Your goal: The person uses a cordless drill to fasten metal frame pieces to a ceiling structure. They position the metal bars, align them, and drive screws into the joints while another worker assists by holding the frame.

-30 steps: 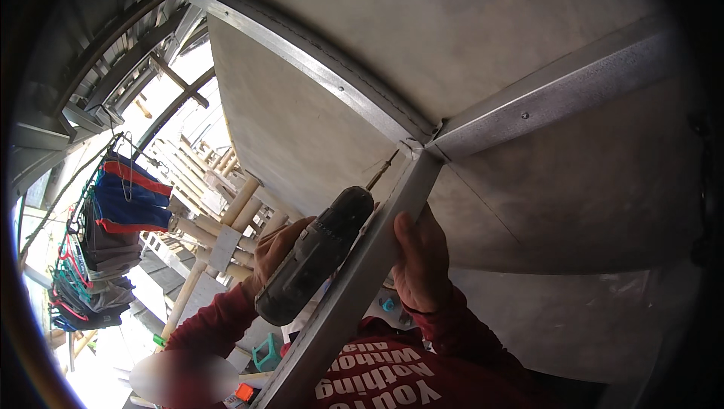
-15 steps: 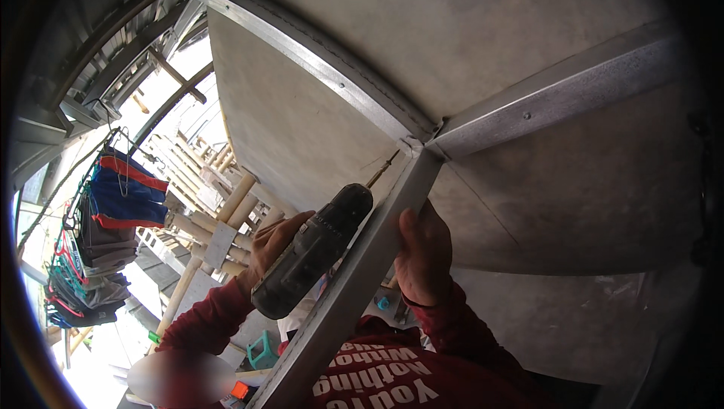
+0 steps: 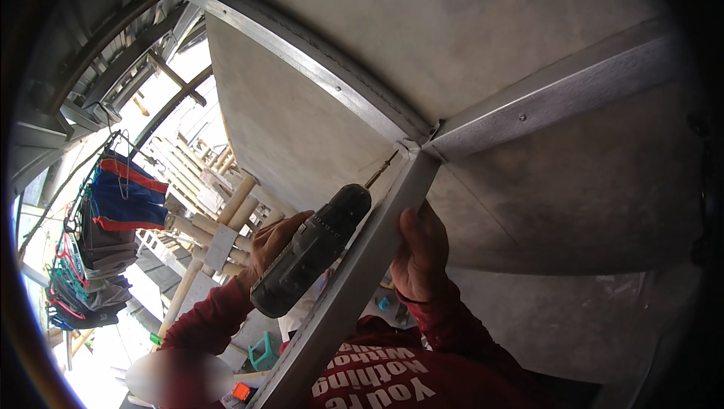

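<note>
My left hand is wrapped round a dark cordless drill, its handle hidden behind the body. The drill points up, and its long thin bit ends at the corner where several metal bars meet. Whether the tip touches the metal, I cannot tell. My right hand grips a grey metal channel that slants from the lower edge up to that joint, thumb on its near face. Two more metal bars, a left one and a right one, run out from the joint along a grey panel.
Clothes hang from a line at the left. Beyond them are stacked round poles and metal roof framing. A teal plastic stool stands low down. A blurred oval covers something at the lower left.
Very little differs. The bars and joint sit slightly further left in the picture, while the drill and both hands keep nearly the same hold and place.
</note>
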`<state>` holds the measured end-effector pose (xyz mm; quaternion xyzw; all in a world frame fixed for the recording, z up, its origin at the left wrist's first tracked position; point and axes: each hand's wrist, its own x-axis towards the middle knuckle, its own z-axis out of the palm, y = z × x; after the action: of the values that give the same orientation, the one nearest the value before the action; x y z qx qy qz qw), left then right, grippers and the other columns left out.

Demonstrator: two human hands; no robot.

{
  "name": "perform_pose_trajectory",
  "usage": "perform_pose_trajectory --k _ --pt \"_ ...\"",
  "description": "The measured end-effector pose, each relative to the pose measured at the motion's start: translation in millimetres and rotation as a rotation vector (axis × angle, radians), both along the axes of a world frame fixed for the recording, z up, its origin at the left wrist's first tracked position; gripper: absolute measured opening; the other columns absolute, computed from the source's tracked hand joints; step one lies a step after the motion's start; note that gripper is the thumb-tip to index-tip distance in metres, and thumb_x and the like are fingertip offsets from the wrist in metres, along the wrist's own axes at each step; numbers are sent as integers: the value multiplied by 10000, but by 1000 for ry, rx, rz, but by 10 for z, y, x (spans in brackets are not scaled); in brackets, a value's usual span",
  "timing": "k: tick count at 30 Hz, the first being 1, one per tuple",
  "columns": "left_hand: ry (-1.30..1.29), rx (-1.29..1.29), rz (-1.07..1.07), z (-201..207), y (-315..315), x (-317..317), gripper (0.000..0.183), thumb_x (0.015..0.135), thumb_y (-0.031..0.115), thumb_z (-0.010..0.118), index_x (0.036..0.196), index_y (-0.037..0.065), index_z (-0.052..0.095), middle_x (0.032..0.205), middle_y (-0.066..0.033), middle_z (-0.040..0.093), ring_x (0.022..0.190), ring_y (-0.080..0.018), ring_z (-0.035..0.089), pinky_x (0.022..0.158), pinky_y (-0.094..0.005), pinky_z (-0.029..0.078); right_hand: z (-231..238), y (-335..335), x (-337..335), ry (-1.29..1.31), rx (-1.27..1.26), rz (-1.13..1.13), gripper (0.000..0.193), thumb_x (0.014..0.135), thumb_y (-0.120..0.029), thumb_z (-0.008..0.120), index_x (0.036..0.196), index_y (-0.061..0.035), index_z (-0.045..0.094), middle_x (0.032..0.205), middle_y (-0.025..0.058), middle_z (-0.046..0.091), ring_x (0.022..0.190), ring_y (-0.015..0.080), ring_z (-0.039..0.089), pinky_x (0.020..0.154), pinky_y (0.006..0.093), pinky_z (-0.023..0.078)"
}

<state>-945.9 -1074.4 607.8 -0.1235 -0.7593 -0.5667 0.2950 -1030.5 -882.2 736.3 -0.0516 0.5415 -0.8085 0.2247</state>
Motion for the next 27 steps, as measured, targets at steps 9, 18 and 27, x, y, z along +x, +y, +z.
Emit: perform_pose_trajectory --k 9,18,27 --pt "-98 -44 -8 102 -29 27 543 850 195 722 1311 -2 513 996 -157 691 845 -282 706 747 -366 559 2 10 -5 -12 -30 16 355 986 -213 601 1255 -11 488 1006 38 598 838 82 590 675 214 486" --pt "-28 -66 47 172 -8 7 549 846 194 733 1307 -1 509 967 -149 690 844 -285 706 751 -366 561 -15 16 -19 15 -19 14 366 982 -211 602 1260 -1 488 1028 48 591 844 88 578 687 224 477" --pt "-91 -33 -33 260 -52 -9 533 847 176 729 1303 -7 520 1047 -177 686 904 -299 706 794 -374 563 10 2 -14 22 -17 27 348 988 -184 578 1257 11 474 1034 60 582 896 116 585 768 266 503"
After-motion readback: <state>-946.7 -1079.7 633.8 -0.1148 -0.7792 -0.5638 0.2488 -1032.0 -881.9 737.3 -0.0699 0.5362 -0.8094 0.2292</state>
